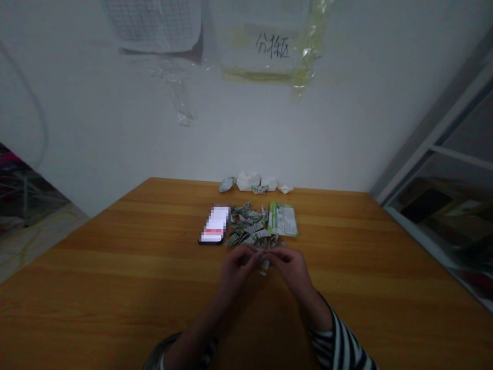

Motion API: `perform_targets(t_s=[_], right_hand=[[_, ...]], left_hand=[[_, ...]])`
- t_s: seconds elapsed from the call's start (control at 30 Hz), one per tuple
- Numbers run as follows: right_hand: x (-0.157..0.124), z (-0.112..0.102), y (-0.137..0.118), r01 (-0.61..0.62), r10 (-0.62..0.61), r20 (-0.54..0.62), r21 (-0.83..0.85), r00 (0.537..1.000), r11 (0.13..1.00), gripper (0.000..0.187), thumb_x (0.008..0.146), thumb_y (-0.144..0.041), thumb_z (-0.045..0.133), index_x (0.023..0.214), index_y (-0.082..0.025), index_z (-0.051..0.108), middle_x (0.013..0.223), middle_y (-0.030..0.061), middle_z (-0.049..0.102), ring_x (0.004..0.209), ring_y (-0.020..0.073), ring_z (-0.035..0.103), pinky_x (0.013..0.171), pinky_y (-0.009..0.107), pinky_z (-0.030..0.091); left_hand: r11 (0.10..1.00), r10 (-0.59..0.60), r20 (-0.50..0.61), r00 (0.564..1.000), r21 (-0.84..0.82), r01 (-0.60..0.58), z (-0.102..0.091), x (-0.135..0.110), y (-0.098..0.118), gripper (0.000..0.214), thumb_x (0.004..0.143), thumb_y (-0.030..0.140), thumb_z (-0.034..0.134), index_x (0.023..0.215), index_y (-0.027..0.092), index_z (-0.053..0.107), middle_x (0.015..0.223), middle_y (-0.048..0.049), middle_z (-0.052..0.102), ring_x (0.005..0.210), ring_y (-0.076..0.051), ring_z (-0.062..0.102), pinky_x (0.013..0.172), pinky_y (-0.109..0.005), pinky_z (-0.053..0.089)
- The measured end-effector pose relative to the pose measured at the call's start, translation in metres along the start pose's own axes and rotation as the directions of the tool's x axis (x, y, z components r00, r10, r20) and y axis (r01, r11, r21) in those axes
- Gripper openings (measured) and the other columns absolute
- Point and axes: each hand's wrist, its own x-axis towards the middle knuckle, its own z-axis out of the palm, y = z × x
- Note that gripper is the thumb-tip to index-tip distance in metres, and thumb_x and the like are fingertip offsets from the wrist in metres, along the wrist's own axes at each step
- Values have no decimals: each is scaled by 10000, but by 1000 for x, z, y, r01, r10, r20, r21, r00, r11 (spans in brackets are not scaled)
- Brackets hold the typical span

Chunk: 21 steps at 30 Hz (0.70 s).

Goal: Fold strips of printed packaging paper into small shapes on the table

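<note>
My left hand (235, 270) and my right hand (290, 267) meet over the wooden table (115, 267), fingertips pinched together on a small wrapped sachet (265, 263) held between them. Just beyond my hands lies a pile of several small green-and-white sachets (250, 227). A flat green packet (283, 219) rests to the right of the pile. A phone (214, 225) with a lit screen lies to the pile's left.
Crumpled white wrappers (252, 181) sit at the table's far edge against the wall. Taped papers, one with handwriting (272, 46), hang on the wall. A metal shelf frame (442, 154) stands at the right.
</note>
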Motion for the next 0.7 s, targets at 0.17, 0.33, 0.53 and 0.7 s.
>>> perform_targets(t_s=[0.17, 0.33, 0.53, 0.7], right_hand=[[-2, 7, 3, -125, 137, -77, 151, 988, 981, 189, 630, -350, 819, 692, -183, 757, 646, 31, 741, 574, 159, 658, 554, 244, 517], [-2, 8, 4, -202, 222, -54, 246, 974, 948, 328, 587, -442, 846, 743, -171, 748, 679, 48, 753, 590, 188, 686, 576, 295, 567], [-2, 6, 1, -240, 250, -27, 195, 968, 951, 411, 595, -548, 808, 669, -152, 731, 605, 46, 722, 525, 178, 653, 521, 300, 564], [-4, 9, 2, -177, 188, -54, 163, 981, 971, 384, 645, -540, 778, 659, -164, 701, 593, 25, 691, 534, 163, 630, 523, 273, 540]], left_hand=[[999, -45, -60, 997, 28, 47, 0, -3, 2, 279, 796, 391, 669, 649, 156, 645, 596, -2, 602, 575, -136, 535, 531, -220, 424], [999, -35, -87, 996, 38, 38, 1, -5, 1, 289, 799, 415, 655, 667, 159, 640, 606, 5, 602, 578, -135, 535, 537, -216, 429], [996, -19, -137, 990, 87, 31, 2, -6, 4, 301, 793, 417, 655, 636, 163, 620, 574, 18, 581, 551, -127, 516, 523, -211, 408], [996, -21, -176, 984, 77, 35, 5, -7, 1, 276, 793, 396, 658, 653, 164, 605, 578, 27, 562, 547, -118, 499, 523, -208, 406]])
